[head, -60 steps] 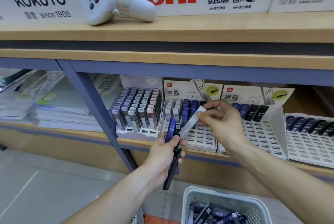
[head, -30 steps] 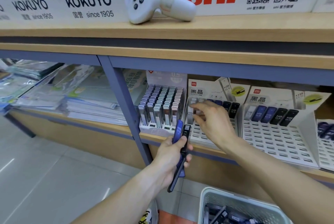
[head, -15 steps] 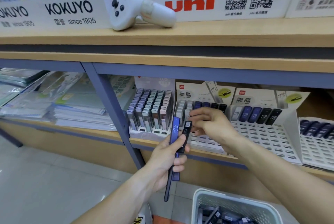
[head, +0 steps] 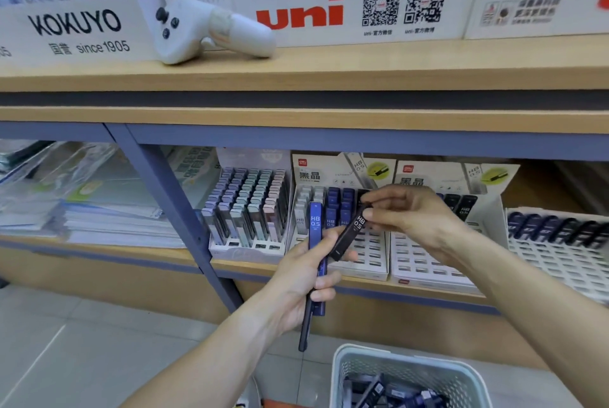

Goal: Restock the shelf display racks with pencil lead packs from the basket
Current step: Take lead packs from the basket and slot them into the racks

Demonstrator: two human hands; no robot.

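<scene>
Right hand (head: 412, 216) pinches black pack (head: 351, 231) by top, near middle rack (head: 339, 226). Left hand (head: 296, 279) grips blue pack (head: 315, 226) plus more. Racks partly filled, many slots empty; basket (head: 405, 371) holds more packs. Lots left.

Glossy plastic lead packs (head: 349, 233), matt wood-grain shelf (head: 296, 75), white perforated plastic basket (head: 405, 371), smooth cardboard racks (head: 369, 256).

A white handheld controller (head: 204, 30) lies on the upper wooden shelf (head: 362, 70) before KOKUYO (head: 74, 30) and uni signs (head: 346, 9).
</scene>
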